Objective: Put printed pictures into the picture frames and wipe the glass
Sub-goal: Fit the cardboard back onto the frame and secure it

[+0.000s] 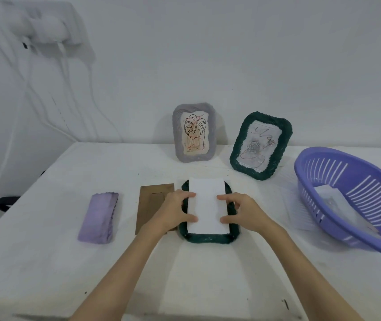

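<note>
Your left hand point(175, 210) and right hand point(242, 210) pressed fingertips flat on white print point(208, 205), not pinching, likely seating it face-down in dark green frame point(208, 238) lying at table centre. Brown backing board point(152, 205) waited at 9 o'clock, touching frame; purple cloth point(99, 218) further left for wiping. Two filled frames stood at 12 to 1 o'clock; purple basket point(351, 195) at 3.

Two bare forearms, left hand point(175, 210) and right hand point(242, 212) unadorned
</note>
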The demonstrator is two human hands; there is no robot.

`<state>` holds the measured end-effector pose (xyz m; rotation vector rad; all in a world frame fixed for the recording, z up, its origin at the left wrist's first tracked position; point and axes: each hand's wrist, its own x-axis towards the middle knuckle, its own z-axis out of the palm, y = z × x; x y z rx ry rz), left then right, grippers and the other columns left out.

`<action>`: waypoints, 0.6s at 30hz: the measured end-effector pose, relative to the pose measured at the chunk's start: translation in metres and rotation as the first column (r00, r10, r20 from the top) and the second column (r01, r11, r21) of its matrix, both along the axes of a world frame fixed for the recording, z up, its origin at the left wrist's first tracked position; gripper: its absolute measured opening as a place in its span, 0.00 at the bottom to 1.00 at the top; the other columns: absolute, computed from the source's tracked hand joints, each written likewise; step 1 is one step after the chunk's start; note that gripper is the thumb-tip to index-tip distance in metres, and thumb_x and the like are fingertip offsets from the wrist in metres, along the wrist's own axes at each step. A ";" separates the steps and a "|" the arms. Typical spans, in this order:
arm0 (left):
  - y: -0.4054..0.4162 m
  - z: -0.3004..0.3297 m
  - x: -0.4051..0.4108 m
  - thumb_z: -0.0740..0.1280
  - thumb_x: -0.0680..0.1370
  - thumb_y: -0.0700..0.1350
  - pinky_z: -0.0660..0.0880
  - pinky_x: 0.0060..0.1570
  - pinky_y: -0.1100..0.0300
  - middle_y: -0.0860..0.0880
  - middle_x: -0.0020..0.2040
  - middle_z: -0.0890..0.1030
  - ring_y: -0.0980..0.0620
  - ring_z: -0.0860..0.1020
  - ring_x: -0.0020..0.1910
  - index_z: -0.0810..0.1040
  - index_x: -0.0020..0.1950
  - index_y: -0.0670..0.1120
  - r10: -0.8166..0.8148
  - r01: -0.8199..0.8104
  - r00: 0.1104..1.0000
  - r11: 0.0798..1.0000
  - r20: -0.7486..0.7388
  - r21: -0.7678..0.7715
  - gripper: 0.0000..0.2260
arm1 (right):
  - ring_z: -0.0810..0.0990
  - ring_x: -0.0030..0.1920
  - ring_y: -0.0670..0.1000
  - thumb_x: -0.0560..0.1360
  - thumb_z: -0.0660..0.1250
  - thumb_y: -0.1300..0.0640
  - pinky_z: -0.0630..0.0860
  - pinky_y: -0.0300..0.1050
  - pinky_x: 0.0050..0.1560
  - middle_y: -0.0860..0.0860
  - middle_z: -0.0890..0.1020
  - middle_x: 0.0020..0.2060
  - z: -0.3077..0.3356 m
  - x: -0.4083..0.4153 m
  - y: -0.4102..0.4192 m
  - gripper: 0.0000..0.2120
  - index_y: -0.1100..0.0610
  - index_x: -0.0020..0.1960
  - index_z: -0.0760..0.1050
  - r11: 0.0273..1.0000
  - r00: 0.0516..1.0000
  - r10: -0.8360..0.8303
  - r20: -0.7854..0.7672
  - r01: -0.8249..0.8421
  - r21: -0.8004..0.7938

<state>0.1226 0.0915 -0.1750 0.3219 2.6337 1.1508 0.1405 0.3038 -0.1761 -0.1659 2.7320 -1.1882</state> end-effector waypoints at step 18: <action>-0.012 -0.007 -0.005 0.74 0.66 0.56 0.52 0.71 0.49 0.57 0.75 0.57 0.49 0.52 0.72 0.63 0.72 0.54 -0.156 0.149 0.988 0.955 -0.010 -0.255 0.37 | 0.59 0.65 0.52 0.70 0.69 0.43 0.61 0.49 0.68 0.47 0.61 0.72 -0.007 0.004 -0.001 0.29 0.46 0.69 0.66 0.965 0.997 0.052 -0.062 -0.034 0.261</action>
